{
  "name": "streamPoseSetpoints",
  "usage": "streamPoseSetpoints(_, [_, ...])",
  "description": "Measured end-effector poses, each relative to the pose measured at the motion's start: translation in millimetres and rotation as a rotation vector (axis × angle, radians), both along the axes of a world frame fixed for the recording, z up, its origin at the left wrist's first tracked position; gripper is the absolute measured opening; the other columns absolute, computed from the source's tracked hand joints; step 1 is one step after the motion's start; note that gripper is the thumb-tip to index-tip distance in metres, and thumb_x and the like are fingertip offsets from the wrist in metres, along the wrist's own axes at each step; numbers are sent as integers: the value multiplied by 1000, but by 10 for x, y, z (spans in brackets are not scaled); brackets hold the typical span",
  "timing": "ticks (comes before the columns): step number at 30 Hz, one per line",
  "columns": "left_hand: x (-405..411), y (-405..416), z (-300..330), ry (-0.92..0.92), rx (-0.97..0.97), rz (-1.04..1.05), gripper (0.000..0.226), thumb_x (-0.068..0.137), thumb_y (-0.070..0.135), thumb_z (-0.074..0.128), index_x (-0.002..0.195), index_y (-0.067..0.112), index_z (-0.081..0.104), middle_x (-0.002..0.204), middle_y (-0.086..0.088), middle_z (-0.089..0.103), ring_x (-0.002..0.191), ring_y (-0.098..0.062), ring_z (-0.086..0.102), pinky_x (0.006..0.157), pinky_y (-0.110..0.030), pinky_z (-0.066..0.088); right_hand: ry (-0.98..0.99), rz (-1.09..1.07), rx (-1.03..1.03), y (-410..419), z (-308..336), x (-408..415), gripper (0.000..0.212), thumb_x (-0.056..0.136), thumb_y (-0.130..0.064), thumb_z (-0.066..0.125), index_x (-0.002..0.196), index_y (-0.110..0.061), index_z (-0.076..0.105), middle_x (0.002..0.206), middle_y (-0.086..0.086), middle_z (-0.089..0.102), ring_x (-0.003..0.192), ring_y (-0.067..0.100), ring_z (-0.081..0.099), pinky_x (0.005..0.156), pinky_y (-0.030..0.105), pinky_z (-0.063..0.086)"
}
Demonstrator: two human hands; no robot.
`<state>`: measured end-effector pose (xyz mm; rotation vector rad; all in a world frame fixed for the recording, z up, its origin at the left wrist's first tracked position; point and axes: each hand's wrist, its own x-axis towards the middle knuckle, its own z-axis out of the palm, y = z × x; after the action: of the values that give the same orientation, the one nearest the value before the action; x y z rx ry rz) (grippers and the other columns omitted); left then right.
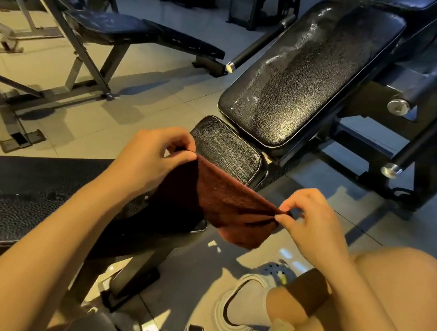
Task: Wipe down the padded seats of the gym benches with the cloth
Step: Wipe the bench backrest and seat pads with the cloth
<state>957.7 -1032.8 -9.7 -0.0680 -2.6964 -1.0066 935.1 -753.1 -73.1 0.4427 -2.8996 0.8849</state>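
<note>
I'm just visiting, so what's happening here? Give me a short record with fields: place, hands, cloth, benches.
place: gym with a tiled floor
left hand: pinches one corner of the cloth
right hand: pinches the opposite corner
cloth: reddish-brown, stretched between both hands, held above the benches, not on a pad
nearest seat pad: black, small, streaked
back pad: black, tilted, whitish marks
far bench: untouched

Dim, warm light; hard floor shadows; wide-angle edge distortion.
</note>
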Motion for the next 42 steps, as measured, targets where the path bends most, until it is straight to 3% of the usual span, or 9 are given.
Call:
streamPoseSetpoints(4, [-2,-150,74,-224,94,-94,14,78,9,77,86,18,68,84,4,69,72,0,60,67,-12,45,-130,31,-121,121,182,-2,17,88,-15,68,82,-27,57,77,-5,62,71,3,56,59,14,42])
streamPoseSetpoints(8, [-4,-259,31,-364,54,-109,24,73,9,80,84,26,67,84,5,71,73,-3,65,71,-16,51,-167,47,-121,167,353,-31,28,80,-5,77,80,-30,62,72,-6,66,71,9,62,67,28,51])
streamPoseSetpoints(11, [-85,-231,-13,-256,45,-1,17,75,13,80,81,22,67,80,2,70,76,-16,67,73,-35,56,-157,80,-81,114,442,-105,30,80,-8,77,77,-35,65,75,-9,68,77,12,64,68,30,52])
streamPoseSetpoints(15, [-507,-10,-76,27,129,179,10,81,18,77,85,16,67,74,8,64,73,-21,64,67,-34,54,-56,-76,-68,105,519,-392,27,82,-4,72,81,-28,61,86,-1,67,81,21,60,67,35,43])
streamPoseSetpoints(19, [-968,256,-259,-11,16,177,34,89,22,69,122,15,60,118,-6,62,109,-26,57,91,-32,42,498,-62,245,-328,336,-511,29,73,5,65,101,-2,61,120,21,54,114,40,50,90,47,44])
streamPoseSetpoints(22, [-860,309,-447,-66,-60,189,51,93,17,60,142,19,43,138,-8,46,123,-28,48,97,-36,39,433,234,405,-823,-118,-695,41,88,-22,47,122,-3,62,129,17,58,121,35,54,104,46,44])
streamPoseSetpoints(30, [194,58,-807,-203,-699,251,48,65,26,82,106,3,71,117,-25,64,111,-47,59,89,-63,45,433,296,619,-1126,-269,-1210,70,88,-45,35,141,0,47,147,20,44,134,35,44,113,42,24])
streamPoseSetpoints(37, [197,58,-848,-367,-680,189,50,62,30,85,102,2,73,104,-24,69,97,-47,65,84,-64,49,427,361,763,-1578,-171,-1553,81,92,-61,18,152,-8,27,160,16,21,148,31,19,120,43,13])
streamPoseSetpoints(42, [200,41,-805,-457,-715,160,43,78,33,69,111,6,71,114,-23,66,110,-46,60,92,-64,45,425,259,813,-1859,-248,-1584,77,100,-57,23,155,-6,3,162,17,0,150,30,-1,122,42,-3])
